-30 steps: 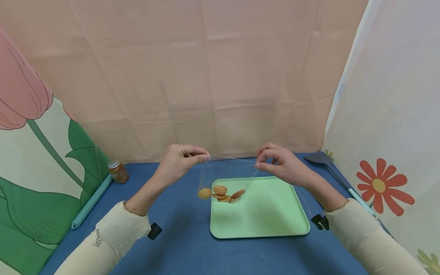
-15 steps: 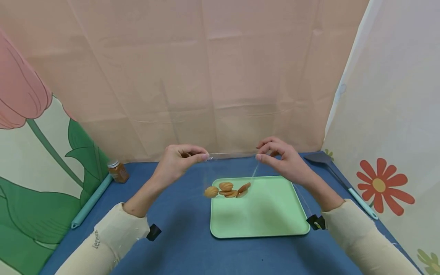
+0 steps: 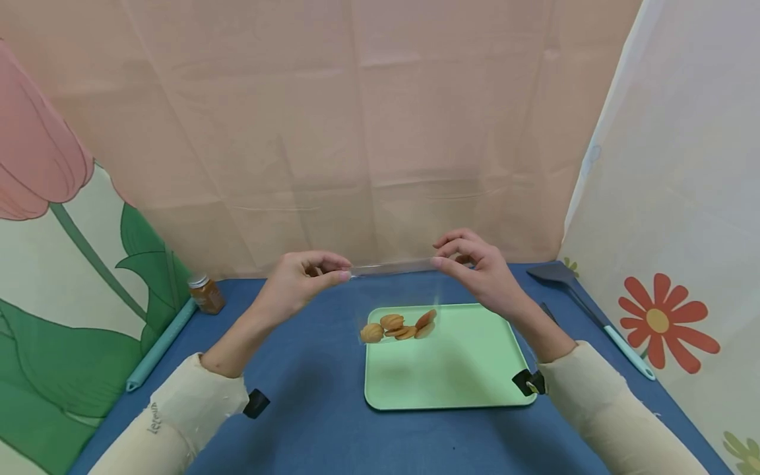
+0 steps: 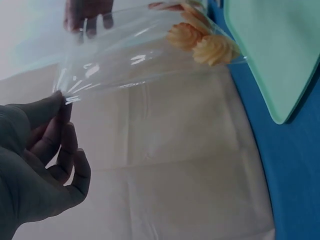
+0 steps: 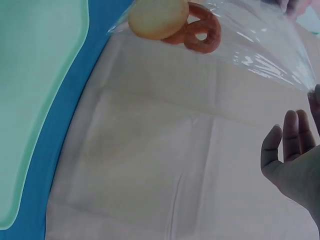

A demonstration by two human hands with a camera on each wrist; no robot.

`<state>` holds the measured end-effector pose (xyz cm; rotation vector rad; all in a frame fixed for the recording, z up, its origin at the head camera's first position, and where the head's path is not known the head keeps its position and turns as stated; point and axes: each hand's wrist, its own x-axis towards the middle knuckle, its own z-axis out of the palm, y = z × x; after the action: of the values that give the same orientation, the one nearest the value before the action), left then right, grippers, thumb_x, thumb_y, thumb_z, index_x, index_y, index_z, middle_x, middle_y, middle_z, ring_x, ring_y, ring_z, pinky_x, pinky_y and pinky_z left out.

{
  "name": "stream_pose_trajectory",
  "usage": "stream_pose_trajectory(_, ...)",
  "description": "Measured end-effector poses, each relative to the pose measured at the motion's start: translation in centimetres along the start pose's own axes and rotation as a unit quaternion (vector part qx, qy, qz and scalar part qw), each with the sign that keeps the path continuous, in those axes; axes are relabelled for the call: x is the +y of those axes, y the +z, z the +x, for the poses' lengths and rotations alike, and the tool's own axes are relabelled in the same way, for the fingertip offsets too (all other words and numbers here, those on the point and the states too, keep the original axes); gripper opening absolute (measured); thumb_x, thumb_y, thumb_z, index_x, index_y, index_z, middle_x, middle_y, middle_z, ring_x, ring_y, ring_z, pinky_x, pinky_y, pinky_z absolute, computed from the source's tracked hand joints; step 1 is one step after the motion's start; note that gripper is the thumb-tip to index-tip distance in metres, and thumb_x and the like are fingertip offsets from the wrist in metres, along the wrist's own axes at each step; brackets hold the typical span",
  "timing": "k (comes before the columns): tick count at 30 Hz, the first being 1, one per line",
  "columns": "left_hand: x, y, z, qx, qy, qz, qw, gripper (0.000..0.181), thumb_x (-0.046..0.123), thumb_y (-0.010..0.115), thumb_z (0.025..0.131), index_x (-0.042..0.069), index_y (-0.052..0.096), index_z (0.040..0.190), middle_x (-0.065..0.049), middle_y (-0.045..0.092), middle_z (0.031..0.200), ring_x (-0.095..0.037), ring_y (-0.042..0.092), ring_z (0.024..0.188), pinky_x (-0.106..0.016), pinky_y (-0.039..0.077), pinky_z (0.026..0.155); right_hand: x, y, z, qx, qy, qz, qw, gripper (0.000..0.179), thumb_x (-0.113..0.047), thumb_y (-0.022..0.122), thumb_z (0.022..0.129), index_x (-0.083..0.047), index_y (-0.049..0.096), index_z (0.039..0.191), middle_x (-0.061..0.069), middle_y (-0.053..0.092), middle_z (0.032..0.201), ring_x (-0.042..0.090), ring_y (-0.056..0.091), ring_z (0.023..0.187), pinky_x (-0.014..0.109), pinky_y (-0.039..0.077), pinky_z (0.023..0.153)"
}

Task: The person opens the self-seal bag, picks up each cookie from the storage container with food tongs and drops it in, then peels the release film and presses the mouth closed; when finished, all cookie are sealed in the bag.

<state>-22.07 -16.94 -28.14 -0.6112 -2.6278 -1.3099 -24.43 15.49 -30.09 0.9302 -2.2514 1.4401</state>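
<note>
A clear plastic bag (image 4: 125, 62) hangs between my two hands, its top edge stretched nearly level. At one top corner my left hand (image 3: 299, 284) pinches the film between thumb and forefinger. My right hand (image 3: 477, 272) pinches the opposite corner, its other fingers spread loosely. Several cookies lie along the bag's bottom: swirled cookies (image 4: 215, 49) show in the left wrist view, a round pale cookie (image 5: 157, 17) and a pretzel-shaped cookie (image 5: 202, 35) in the right wrist view. In the head view, the cookies overlap the far left part of the light green tray (image 3: 451, 373).
On the blue tabletop (image 3: 320, 422), a small jar with a metal lid (image 3: 206, 295) and a teal rod (image 3: 161, 346) lie at the left. A dark spatula with a light blue handle (image 3: 584, 310) lies at the right. A beige backdrop (image 3: 380, 132) rises behind.
My right hand has risen, and the bag's top edge has gone from slanted to nearly level. The cookies have shifted right over the tray. My left hand has moved slightly left.
</note>
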Motion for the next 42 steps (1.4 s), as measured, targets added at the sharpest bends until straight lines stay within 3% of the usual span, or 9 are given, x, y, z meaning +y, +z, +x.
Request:
stream_pose_trajectory(8, -0.1, -1.5, -1.3, -0.012, -0.007, 0.07, 0.9975, 0.012, 0.028, 0.073, 0.094, 0.023, 0.078, 0.103, 0.004, 0.072, 0.099, -0.02, 0.058, 0.08, -0.03, 0.049, 0.066, -1.0, 1.4, 0.9, -0.03, 0.008, 0.021, 0.9993, 0.007, -0.01, 0.068, 0.096, -0.004, 0.073, 0.094, 0.007, 0.06, 0.121, 0.017, 0.059, 0.101, 0.029, 0.052, 0.081)
stream_pose_trajectory(14, -0.4, -3.4, -3.3, 0.009, 0.013, 0.124, 0.9921, 0.008, 0.03, 0.073, 0.093, 0.03, 0.077, 0.099, 0.01, 0.073, 0.101, -0.012, 0.061, 0.085, -0.03, 0.049, 0.072, -1.5, 3.2, 1.1, -0.065, 0.015, 0.032, 0.9973, 0.007, -0.015, 0.068, 0.097, -0.014, 0.073, 0.093, 0.003, 0.06, 0.12, 0.017, 0.058, 0.104, 0.032, 0.051, 0.082)
stream_pose_trajectory(18, -0.7, -5.0, -4.8, 0.005, 0.001, 0.141, 0.99, 0.008, 0.033, 0.073, 0.093, 0.032, 0.078, 0.1, 0.01, 0.074, 0.099, -0.008, 0.062, 0.085, -0.027, 0.051, 0.071, -1.7, 5.2, 0.8, -0.089, 0.022, 0.05, 0.9946, 0.009, -0.016, 0.067, 0.097, -0.016, 0.073, 0.09, 0.0, 0.061, 0.118, 0.017, 0.057, 0.106, 0.034, 0.049, 0.08)
stream_pose_trajectory(25, -2.1, -8.6, -7.8, -0.073, -0.079, 0.135, 0.9849, 0.012, 0.039, 0.073, 0.092, 0.032, 0.078, 0.1, 0.01, 0.075, 0.099, -0.009, 0.066, 0.085, -0.026, 0.053, 0.071, -2.6, 10.0, 0.0, -0.157, 0.033, 0.063, 0.985, 0.011, -0.019, 0.068, 0.098, -0.017, 0.074, 0.089, 0.002, 0.063, 0.116, 0.013, 0.058, 0.1, 0.029, 0.047, 0.071)
stream_pose_trajectory(31, -3.5, -10.7, -10.5, -0.152, -0.111, 0.092, 0.9778, 0.015, 0.034, 0.072, 0.093, 0.024, 0.078, 0.103, 0.002, 0.075, 0.099, -0.006, 0.066, 0.086, -0.027, 0.055, 0.072, -4.4, 12.6, -1.1, -0.227, 0.05, 0.087, 0.9687, 0.014, -0.017, 0.068, 0.097, -0.015, 0.071, 0.084, 0.0, 0.062, 0.108, 0.012, 0.056, 0.09, 0.026, 0.049, 0.071)
stream_pose_trajectory(35, -5.1, -11.5, -10.1, -0.19, -0.108, 0.076, 0.9729, 0.014, 0.029, 0.07, 0.095, 0.02, 0.078, 0.103, 0.001, 0.075, 0.098, -0.006, 0.065, 0.085, -0.027, 0.054, 0.071, -4.2, 13.8, -0.3, -0.253, 0.083, 0.074, 0.961, 0.015, -0.019, 0.068, 0.097, -0.016, 0.072, 0.083, -0.002, 0.062, 0.104, 0.013, 0.056, 0.086, 0.027, 0.048, 0.072)
stream_pose_trajectory(39, -8.2, -11.6, -8.0, -0.227, -0.112, 0.06, 0.9656, 0.015, 0.025, 0.07, 0.095, 0.014, 0.077, 0.103, -0.007, 0.074, 0.101, -0.01, 0.066, 0.089, -0.031, 0.056, 0.077, -2.0, 15.3, 1.6, -0.259, 0.135, 0.057, 0.9547, 0.012, -0.02, 0.068, 0.096, -0.017, 0.076, 0.088, -0.003, 0.067, 0.104, 0.013, 0.051, 0.076, 0.027, 0.043, 0.066)
stream_pose_trajectory(42, -10.9, -11.0, -6.3, -0.224, -0.132, 0.054, 0.9641, 0.019, 0.026, 0.07, 0.095, 0.01, 0.077, 0.104, -0.011, 0.073, 0.104, -0.014, 0.066, 0.093, -0.035, 0.055, 0.083, 0.0, 16.5, 2.9, -0.248, 0.177, 0.056, 0.9509, 0.013, -0.02, 0.068, 0.096, -0.014, 0.076, 0.088, -0.001, 0.071, 0.107, 0.011, 0.042, 0.062, 0.027, 0.037, 0.061)
